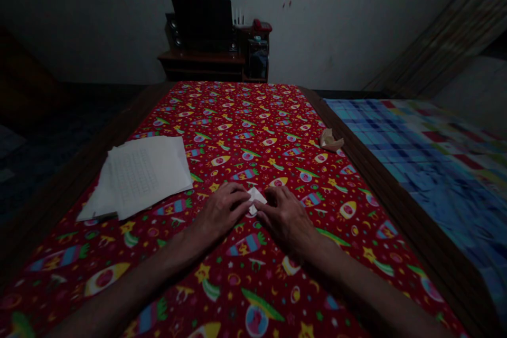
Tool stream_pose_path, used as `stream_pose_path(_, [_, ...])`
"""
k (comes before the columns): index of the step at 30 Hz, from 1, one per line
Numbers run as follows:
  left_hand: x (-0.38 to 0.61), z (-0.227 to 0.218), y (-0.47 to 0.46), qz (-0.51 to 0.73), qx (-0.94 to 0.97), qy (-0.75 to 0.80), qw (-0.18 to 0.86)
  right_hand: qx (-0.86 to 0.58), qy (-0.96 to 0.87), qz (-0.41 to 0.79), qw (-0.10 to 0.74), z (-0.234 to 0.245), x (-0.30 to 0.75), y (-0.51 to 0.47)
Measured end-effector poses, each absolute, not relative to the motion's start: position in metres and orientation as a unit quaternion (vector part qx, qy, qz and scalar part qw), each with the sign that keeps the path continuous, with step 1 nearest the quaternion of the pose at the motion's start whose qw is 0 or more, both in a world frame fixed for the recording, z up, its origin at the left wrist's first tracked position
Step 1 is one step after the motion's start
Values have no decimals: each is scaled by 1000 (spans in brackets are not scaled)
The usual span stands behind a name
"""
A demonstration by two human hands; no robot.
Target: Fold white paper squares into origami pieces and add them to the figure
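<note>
A small folded piece of white paper [255,198] lies on a red cloth [253,132] printed with rockets and stars. My left hand [222,212] rests palm down with its fingertips pressed on the paper's left side. From the right, my right hand [283,215] does the same, fingers bent onto the paper's edge. Both hands meet over the paper and cover most of it. The room is dim.
A stack of white sheets [140,174] lies at the left on the cloth. A crumpled folded paper shape [330,141] sits near the cloth's right edge. A blue checked mattress [428,153] adjoins on the right. A dark cabinet with a screen [206,37] stands at the far wall.
</note>
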State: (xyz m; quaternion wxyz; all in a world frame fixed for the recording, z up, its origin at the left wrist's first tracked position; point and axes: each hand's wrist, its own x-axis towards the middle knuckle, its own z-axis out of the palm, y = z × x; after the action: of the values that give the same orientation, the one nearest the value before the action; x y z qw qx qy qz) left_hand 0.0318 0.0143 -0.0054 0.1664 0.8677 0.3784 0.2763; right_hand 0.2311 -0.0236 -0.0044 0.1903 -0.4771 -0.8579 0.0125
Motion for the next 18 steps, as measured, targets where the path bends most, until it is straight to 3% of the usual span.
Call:
stream_pose_path(5, [39, 2, 20, 223, 861, 422, 176, -487, -824, 102, 272, -10, 233, -17])
stream_pose_path(10, [42, 7, 23, 160, 854, 446, 215, -505, -813, 107, 267, -10, 233, -16])
stream_pose_path(18, [38, -5, 19, 229, 852, 417, 218, -514, -809, 119, 259, -9, 233, -17])
